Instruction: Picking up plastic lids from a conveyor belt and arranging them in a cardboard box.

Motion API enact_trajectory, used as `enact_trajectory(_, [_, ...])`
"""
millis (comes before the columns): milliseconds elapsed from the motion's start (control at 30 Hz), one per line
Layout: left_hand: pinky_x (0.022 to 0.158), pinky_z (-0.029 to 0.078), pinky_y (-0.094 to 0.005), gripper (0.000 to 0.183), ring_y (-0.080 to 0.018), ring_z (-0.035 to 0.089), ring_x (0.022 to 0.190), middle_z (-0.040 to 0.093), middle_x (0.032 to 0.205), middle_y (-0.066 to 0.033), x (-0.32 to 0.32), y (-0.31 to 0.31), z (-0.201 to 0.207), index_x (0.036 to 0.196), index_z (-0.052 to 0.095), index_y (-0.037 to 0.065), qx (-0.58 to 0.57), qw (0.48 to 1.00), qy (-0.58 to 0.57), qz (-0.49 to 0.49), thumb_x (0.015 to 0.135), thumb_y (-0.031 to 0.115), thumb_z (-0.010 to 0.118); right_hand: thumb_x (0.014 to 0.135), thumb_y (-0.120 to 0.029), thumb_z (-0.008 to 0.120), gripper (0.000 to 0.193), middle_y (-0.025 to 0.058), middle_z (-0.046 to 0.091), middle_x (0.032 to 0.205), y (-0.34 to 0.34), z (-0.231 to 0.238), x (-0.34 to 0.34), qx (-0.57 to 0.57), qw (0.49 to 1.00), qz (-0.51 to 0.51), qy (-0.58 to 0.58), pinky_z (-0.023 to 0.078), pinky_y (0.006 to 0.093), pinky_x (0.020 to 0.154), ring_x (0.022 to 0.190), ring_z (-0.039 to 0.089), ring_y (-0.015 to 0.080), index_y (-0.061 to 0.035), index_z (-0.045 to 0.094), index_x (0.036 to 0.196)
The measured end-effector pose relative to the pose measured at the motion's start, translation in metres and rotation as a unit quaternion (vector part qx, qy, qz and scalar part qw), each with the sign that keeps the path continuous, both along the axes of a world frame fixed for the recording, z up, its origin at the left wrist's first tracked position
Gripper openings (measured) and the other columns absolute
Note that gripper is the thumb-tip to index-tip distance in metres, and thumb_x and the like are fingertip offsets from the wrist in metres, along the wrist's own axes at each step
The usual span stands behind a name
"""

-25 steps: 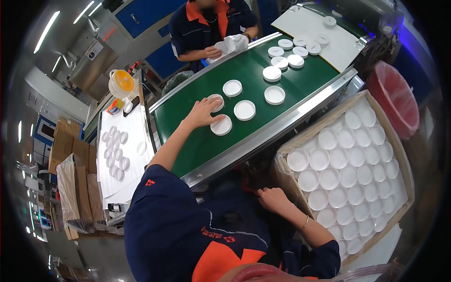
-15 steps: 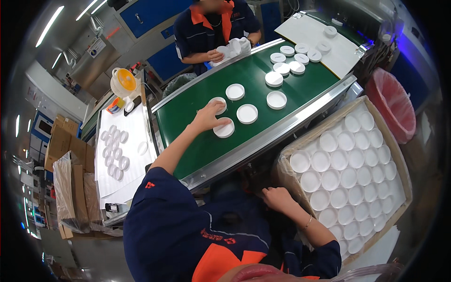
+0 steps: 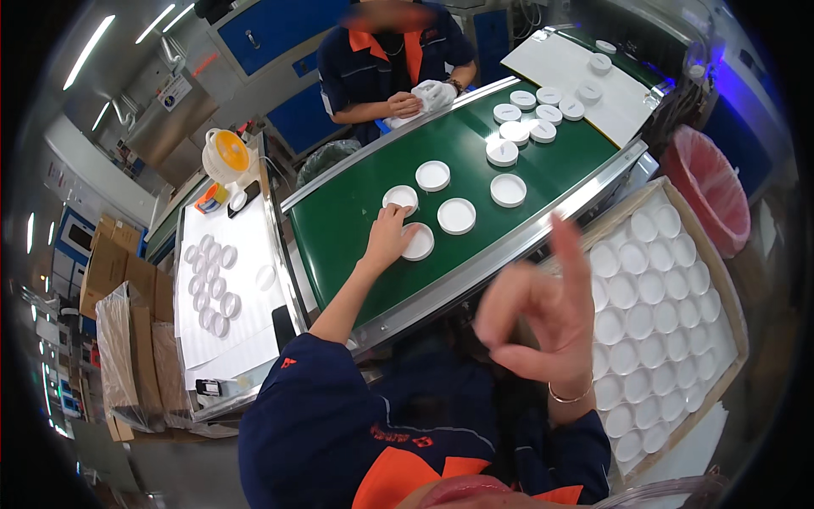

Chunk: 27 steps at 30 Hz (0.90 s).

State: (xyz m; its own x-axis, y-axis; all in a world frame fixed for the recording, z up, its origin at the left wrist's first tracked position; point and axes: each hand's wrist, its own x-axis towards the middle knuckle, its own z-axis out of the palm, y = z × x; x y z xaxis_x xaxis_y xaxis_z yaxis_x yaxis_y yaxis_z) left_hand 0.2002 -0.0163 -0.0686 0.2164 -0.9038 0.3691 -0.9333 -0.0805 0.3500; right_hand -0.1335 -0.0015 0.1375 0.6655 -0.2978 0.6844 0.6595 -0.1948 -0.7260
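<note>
On the green conveyor belt, my left hand reaches over two round white lids. Its fingertips touch the far lid, and its thumb is at the edge of the near lid. The fingers are spread, with neither lid lifted. My right hand is raised in front of the belt's near rail, somewhat blurred. Its index finger points up, the other fingers bend, and a gap shows between them and the thumb; nothing is in it. More lids, such as this one, lie hollow side up to the right.
A carton lined with plastic holds rows of white lids at the right. Behind it stands a pink-lined bin. A side table at the left carries clear rings. Across the belt, another person handles white cloth.
My right hand has risen from beside the carton to above the near rail. My left hand stays at the same two lids, its fingers shifted slightly. The view has moved a little.
</note>
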Motion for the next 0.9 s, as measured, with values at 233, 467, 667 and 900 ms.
enact_trajectory(233, [0.089, 0.049, -0.0428, 0.043, -0.0323, 0.056, 0.108, 0.060, 0.113, -0.0133, 0.014, -0.003, 0.011, 0.119, 0.064, 0.004, 0.017, 0.998, 0.040, -0.035, 0.082, 0.025, 0.071, 0.086, 0.018, 0.054, 0.121, 0.0028, -0.039, 0.154, -0.026, 0.013, -0.013, 0.157, 0.859, 0.409, -0.265, -0.007, 0.0802, 0.101, 0.142, -0.028, 0.0445, -0.0499, -0.028, 0.144])
enact_trajectory(467, [0.083, 0.041, -0.0402, 0.020, -0.0254, 0.067, 0.082, 0.070, 0.084, -0.0076, 0.024, 0.002, 0.027, 0.090, 0.071, 0.006, 0.071, 0.995, 0.071, -0.004, 0.082, 0.025, 0.071, 0.097, -0.009, 0.053, 0.096, 0.0121, 0.003, 0.162, -0.020, -0.020, -0.004, 0.173, 0.890, 0.372, -0.201, 0.018, 0.0739, 0.106, 0.142, 0.020, 0.0472, -0.0467, -0.019, 0.149])
enact_trajectory(667, [0.064, 0.047, -0.0290, 0.016, -0.0166, 0.062, 0.070, 0.070, 0.080, -0.0069, 0.037, 0.018, 0.050, 0.094, 0.068, 0.002, -0.052, 0.945, 0.322, -0.016, 0.092, 0.018, 0.064, 0.102, -0.024, 0.044, 0.057, 0.0233, 0.058, 0.130, -0.002, -0.120, -0.019, 0.339, 0.888, 0.263, -0.165, 0.045, 0.0424, 0.077, 0.091, 0.062, 0.0292, -0.0120, 0.027, 0.155])
enact_trajectory(900, [0.111, 0.039, -0.0453, 0.042, -0.0238, 0.051, 0.129, 0.055, 0.138, -0.0074, -0.085, 0.035, 0.122, 0.131, 0.053, 0.007, -0.036, 0.346, 0.892, -0.290, 0.101, 0.035, 0.052, 0.099, -0.016, 0.045, 0.046, 0.0123, 0.068, 0.116, 0.028, -0.165, -0.012, 0.579, 0.801, 0.131, -0.078, 0.040, 0.0335, 0.073, 0.081, 0.058, 0.0197, -0.0071, 0.045, 0.145])
